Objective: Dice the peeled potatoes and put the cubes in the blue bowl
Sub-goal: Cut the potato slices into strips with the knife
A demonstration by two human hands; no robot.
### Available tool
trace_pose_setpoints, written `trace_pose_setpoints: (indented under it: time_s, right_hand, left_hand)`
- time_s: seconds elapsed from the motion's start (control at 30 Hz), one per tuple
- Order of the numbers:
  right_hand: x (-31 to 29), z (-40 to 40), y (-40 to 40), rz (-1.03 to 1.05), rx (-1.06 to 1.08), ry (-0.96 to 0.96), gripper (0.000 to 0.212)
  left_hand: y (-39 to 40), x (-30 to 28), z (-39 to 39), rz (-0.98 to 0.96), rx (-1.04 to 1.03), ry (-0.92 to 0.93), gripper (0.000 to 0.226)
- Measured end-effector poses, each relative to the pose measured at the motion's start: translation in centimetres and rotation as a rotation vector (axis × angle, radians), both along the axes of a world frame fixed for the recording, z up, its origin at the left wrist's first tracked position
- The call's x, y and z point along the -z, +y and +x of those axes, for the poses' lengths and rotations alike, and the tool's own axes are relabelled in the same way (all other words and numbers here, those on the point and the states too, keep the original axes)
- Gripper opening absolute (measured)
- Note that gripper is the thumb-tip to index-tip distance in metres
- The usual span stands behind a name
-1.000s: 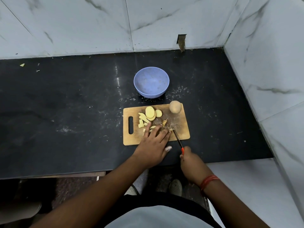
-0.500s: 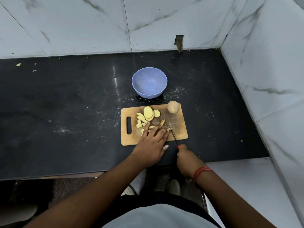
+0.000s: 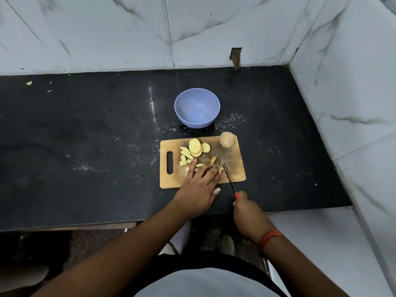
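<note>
A wooden cutting board (image 3: 233, 166) lies on the black counter. On it are round potato slices (image 3: 196, 146), several cut strips and pieces (image 3: 184, 159), and a whole peeled potato (image 3: 227, 139) at its far right corner. My left hand (image 3: 198, 185) lies over the board's near edge, fingers pressing on potato pieces. My right hand (image 3: 246, 211) grips the red handle of a knife (image 3: 228, 176), its blade tip on the board just right of my left fingertips. The empty blue bowl (image 3: 197, 108) stands behind the board.
The black counter (image 3: 85, 146) stretches far to the left, with small scraps at its back left (image 3: 29, 83). Marble walls close off the back and the right side. The counter's front edge runs below my wrists; my feet show on the floor.
The view has shifted slightly. My left fingers and the knife stay on the same pieces at the board's near middle; the blade has moved only a little.
</note>
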State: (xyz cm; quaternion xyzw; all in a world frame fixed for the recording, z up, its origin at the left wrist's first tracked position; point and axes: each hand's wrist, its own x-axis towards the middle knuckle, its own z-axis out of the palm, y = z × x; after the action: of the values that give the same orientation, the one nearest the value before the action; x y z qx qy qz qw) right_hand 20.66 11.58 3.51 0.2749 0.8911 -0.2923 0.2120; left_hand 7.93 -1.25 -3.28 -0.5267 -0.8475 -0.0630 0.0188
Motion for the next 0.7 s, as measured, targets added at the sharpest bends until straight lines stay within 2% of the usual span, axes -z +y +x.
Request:
trace_pose_setpoints:
  time_s: [0.7]
  right_hand:
    - [1.0,-0.3,-0.3,0.048,-0.03,-0.044,0.013]
  left_hand:
    - [0.1,-0.3,-0.1,0.029,-0.008,-0.001,0.053]
